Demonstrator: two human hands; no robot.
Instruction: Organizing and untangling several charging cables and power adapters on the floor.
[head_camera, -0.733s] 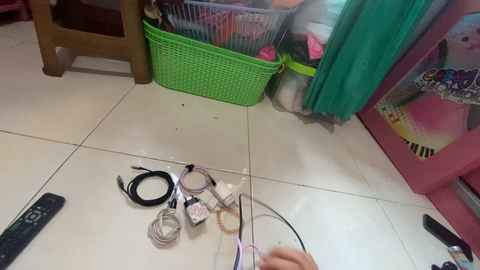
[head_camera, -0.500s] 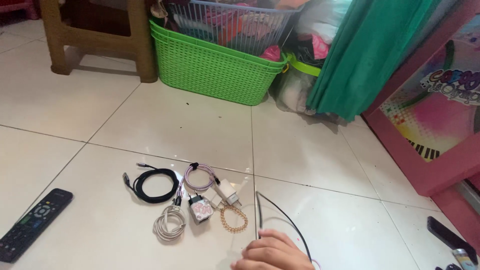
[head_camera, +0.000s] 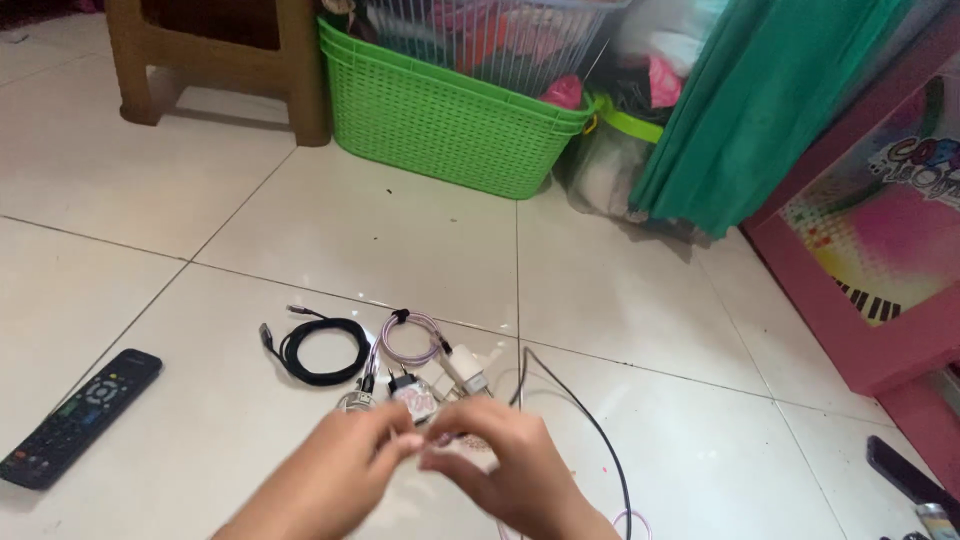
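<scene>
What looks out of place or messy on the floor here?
Nothing damaged or spilled. Only the long dark cable stands out: it trails loose over the tiles, while the black cable and pink cable lie coiled. Left hand and right hand meet fingertip to fingertip, hiding what they pinch.
</scene>
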